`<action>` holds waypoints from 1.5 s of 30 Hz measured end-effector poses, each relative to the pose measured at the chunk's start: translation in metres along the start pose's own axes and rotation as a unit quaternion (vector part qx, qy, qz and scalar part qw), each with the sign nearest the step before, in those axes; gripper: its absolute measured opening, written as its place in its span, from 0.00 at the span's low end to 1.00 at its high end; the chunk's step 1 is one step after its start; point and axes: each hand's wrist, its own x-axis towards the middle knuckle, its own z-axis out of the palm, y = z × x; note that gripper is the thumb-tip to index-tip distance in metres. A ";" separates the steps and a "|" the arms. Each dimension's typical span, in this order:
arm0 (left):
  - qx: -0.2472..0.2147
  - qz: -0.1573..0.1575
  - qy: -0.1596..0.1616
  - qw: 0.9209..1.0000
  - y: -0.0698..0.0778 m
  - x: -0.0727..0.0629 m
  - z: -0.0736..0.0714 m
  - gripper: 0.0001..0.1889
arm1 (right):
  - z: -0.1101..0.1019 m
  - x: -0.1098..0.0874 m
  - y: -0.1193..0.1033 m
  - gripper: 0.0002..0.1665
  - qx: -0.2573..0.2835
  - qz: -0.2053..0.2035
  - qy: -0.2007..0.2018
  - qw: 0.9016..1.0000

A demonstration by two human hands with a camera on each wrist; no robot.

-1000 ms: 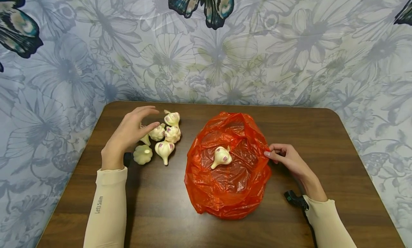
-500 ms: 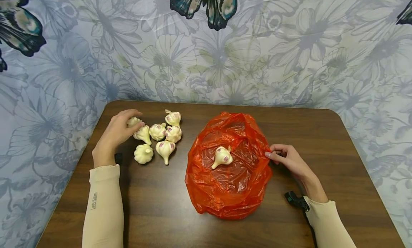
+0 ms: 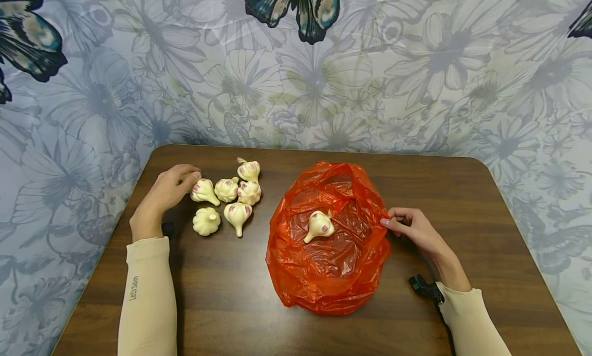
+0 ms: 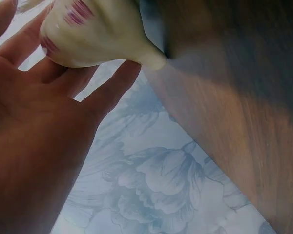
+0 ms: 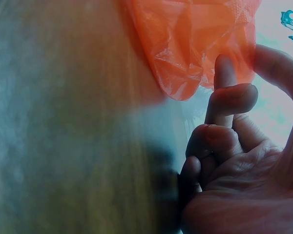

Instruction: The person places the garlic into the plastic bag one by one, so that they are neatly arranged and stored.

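My left hand (image 3: pixel 164 191) is at the left of the pile, thumb and fingers curled round a garlic bulb. In the left wrist view, a purple-streaked garlic bulb (image 4: pixel 97 34) lies against the fingers, its neck pointing outward. In the head view the back of the hand hides part of the grasp. Garlic bulbs (image 3: pixel 237 214) lie close by on the table. My right hand (image 3: pixel 418 232) pinches the right rim of a red plastic bag (image 3: pixel 333 289) between thumb and index finger. The bag stands spread wide, with a garlic bulb (image 3: pixel 319 226) in it.
A brown wooden table (image 3: pixel 222 304) bears everything, its far edge near a wall with a floral pattern (image 3: pixel 319 83). A wrist camera (image 3: pixel 424 288) sits at the right cuff. Table surface separates the garlic pile from the bag.
My left hand has moved left and down from above the pile to its left side, and its fingers have closed. The right hand and bag have stayed in place.
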 end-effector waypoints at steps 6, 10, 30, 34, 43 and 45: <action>0.011 -0.015 -0.002 1.000 -0.002 -0.001 -0.002 0.28 | 0.000 -0.001 0.001 0.11 -0.003 -0.004 0.000 1.000; 0.012 -0.025 -0.003 1.000 -0.001 -0.002 -0.007 0.32 | -0.001 -0.001 0.001 0.10 -0.003 -0.009 0.000 1.000; 0.027 -0.020 -0.009 0.999 -0.013 -0.014 -0.019 0.30 | 0.002 0.000 0.002 0.10 0.006 -0.014 -0.001 1.000; 0.034 -0.021 -0.018 0.999 -0.013 -0.013 -0.018 0.34 | 0.002 0.000 0.001 0.10 0.001 -0.013 0.000 1.000; 0.045 -0.037 -0.040 0.998 -0.016 -0.012 -0.018 0.39 | 0.001 -0.001 0.000 0.10 -0.004 -0.015 -0.001 1.000; 0.046 -0.035 -0.033 0.998 -0.017 -0.012 -0.017 0.39 | 0.002 -0.001 0.000 0.10 -0.004 -0.016 -0.001 1.000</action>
